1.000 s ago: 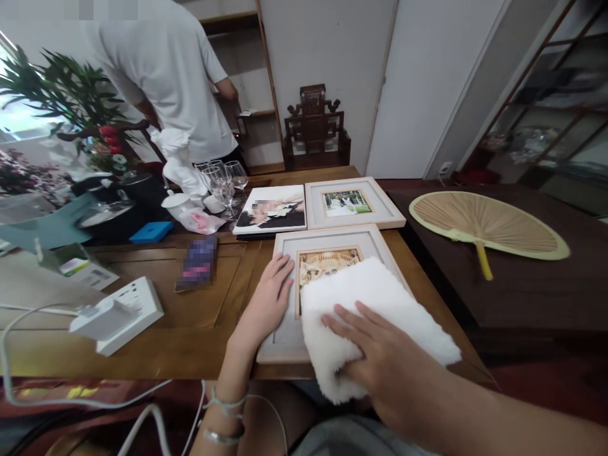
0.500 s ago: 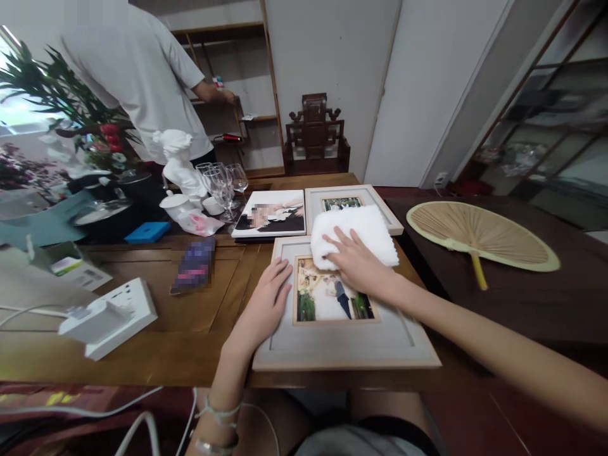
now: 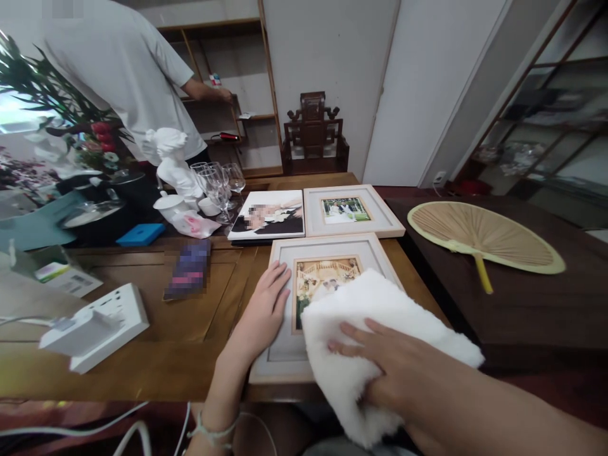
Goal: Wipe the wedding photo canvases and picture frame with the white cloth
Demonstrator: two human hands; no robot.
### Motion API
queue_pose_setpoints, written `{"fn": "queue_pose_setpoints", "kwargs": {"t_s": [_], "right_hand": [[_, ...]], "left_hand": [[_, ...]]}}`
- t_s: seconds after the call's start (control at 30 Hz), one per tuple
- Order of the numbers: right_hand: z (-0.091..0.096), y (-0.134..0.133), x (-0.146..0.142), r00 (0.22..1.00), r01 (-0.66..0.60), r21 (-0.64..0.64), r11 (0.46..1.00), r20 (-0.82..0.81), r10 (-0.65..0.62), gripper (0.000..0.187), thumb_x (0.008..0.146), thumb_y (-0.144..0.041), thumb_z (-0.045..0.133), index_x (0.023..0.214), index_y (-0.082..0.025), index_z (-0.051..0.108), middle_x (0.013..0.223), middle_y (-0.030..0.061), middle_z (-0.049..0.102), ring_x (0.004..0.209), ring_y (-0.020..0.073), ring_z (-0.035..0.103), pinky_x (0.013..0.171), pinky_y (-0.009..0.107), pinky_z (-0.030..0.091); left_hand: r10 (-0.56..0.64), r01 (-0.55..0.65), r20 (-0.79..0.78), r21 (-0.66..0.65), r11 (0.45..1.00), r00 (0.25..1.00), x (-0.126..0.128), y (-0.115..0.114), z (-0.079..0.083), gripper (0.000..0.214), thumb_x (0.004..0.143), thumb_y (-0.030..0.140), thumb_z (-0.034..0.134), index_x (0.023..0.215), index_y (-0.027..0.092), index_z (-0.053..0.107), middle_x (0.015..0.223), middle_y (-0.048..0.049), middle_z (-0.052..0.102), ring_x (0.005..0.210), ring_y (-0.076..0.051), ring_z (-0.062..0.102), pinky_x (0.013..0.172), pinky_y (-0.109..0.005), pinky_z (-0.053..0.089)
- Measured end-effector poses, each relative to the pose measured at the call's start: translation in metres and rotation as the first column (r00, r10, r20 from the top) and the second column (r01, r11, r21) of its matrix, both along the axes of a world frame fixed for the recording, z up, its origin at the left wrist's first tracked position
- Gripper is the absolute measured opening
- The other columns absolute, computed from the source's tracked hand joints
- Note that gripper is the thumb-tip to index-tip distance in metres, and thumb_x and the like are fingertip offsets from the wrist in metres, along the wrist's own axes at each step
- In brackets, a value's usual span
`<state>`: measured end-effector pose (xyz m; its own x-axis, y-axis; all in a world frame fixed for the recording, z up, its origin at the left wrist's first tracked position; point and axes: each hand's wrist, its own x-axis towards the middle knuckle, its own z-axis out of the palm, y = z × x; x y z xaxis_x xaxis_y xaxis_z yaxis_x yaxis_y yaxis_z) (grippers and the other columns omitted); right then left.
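A light wooden picture frame lies flat at the near edge of the wooden table. My left hand rests flat on its left border, fingers stretched out. My right hand presses a fluffy white cloth onto the frame's near right part, fingers spread on top of it. The cloth covers the lower half of the photo and hangs over the table edge.
Two more framed pictures lie behind. Wine glasses, a white bust, a phone and a white power strip sit at left. A straw fan lies on the dark table at right. A person in a grey shirt stands at the back shelf.
My right hand slid the cloth from the frame's far edge back down to its near right corner. My left hand stayed on the frame. The person at the back kept reaching into the shelf.
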<state>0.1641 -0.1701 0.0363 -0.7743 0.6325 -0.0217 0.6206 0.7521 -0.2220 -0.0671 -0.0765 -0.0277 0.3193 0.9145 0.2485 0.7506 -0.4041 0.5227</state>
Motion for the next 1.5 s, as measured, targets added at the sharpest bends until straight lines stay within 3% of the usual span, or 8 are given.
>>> {"fn": "queue_pose_setpoints", "kwargs": {"t_s": [0.1,0.2,0.43,0.77,0.9,1.0,1.33,1.5], "right_hand": [[-0.015,0.028,0.005,1.000,0.015,-0.016,1.000,0.015,-0.015,0.044,0.061,-0.002,0.050,0.099,-0.019,0.064,0.140,0.0062,0.038,0.131,0.0276,0.025,0.106,0.049,0.023],[-0.027,0.071,0.013,0.986,0.167,0.195,0.966,-0.016,-0.167,0.053,0.060,0.005,0.044,0.105,-0.016,0.062,0.141,0.0088,0.035,0.133,0.0282,0.020,0.106,0.050,0.019],[-0.023,0.142,0.010,0.936,0.329,0.390,0.860,-0.010,-0.353,0.047,0.065,0.004,0.044,0.106,-0.012,0.060,0.137,0.0118,0.040,0.128,0.0351,0.028,0.099,0.053,0.027],[-0.014,0.044,-0.030,0.988,-0.056,0.067,0.996,0.149,0.045,0.029,0.066,-0.012,0.059,0.094,-0.016,0.067,0.138,0.0146,0.039,0.125,0.0429,0.029,0.096,0.059,0.028],[0.008,0.021,-0.015,0.989,-0.138,-0.069,0.988,0.048,0.141,0.029,0.067,-0.010,0.058,0.091,-0.021,0.067,0.135,0.0060,0.045,0.121,0.0304,0.041,0.100,0.043,0.033],[0.014,0.029,-0.003,0.999,-0.034,-0.137,0.990,-0.037,0.029,0.034,0.067,-0.003,0.047,0.084,-0.025,0.066,0.125,0.0009,0.056,0.115,0.0207,0.050,0.094,0.031,0.040],[-0.022,0.115,-0.025,0.968,0.251,0.281,0.926,-0.068,-0.242,0.047,0.065,0.004,0.045,0.108,-0.008,0.059,0.141,0.0178,0.032,0.132,0.0324,0.020,0.105,0.050,0.020],[-0.024,0.127,-0.060,0.970,0.199,0.308,0.930,0.073,-0.232,0.042,0.073,0.000,0.046,0.112,-0.011,0.059,0.142,0.0163,0.031,0.131,0.0385,0.017,0.101,0.058,0.022]], "left_hand": [[-0.009,0.009,0.000,-0.005,1.000,1.000,0.000,0.000,0.001,0.039,0.089,0.024,0.036,0.124,0.013,0.050,0.138,-0.0106,0.042,0.133,-0.020,0.028,0.110,-0.042,0.024],[-0.012,0.012,0.005,-0.013,1.000,1.000,0.000,0.000,0.002,0.039,0.089,0.024,0.036,0.124,0.014,0.050,0.138,-0.0104,0.042,0.133,-0.020,0.029,0.110,-0.042,0.023],[-0.007,0.007,0.016,-0.010,1.000,1.000,-0.001,-0.001,0.000,0.040,0.089,0.025,0.036,0.125,0.014,0.049,0.139,-0.0104,0.041,0.133,-0.020,0.028,0.110,-0.042,0.024],[0.002,-0.002,0.023,-0.001,1.000,1.000,0.000,0.000,-0.001,0.039,0.089,0.022,0.036,0.124,0.011,0.050,0.137,-0.0125,0.043,0.132,-0.021,0.030,0.110,-0.041,0.024],[0.000,0.000,0.030,0.001,1.000,1.000,0.000,0.000,-0.001,0.039,0.088,0.021,0.036,0.123,0.012,0.050,0.137,-0.0113,0.043,0.133,-0.020,0.029,0.110,-0.041,0.024],[0.001,-0.002,0.032,0.017,1.000,0.999,-0.001,0.001,-0.003,0.038,0.089,0.021,0.036,0.123,0.013,0.050,0.137,-0.0109,0.044,0.132,-0.020,0.030,0.110,-0.041,0.024],[-0.001,0.000,0.079,0.020,1.000,0.997,-0.001,-0.002,-0.004,0.037,0.090,0.022,0.036,0.123,0.014,0.050,0.138,-0.0100,0.041,0.133,-0.019,0.029,0.111,-0.039,0.023],[0.060,-0.075,0.200,0.067,0.995,0.978,0.001,-0.006,0.002,0.039,0.092,0.024,0.033,0.130,0.016,0.039,0.142,-0.0093,0.036,0.131,-0.017,0.031,0.110,-0.037,0.024]]}}
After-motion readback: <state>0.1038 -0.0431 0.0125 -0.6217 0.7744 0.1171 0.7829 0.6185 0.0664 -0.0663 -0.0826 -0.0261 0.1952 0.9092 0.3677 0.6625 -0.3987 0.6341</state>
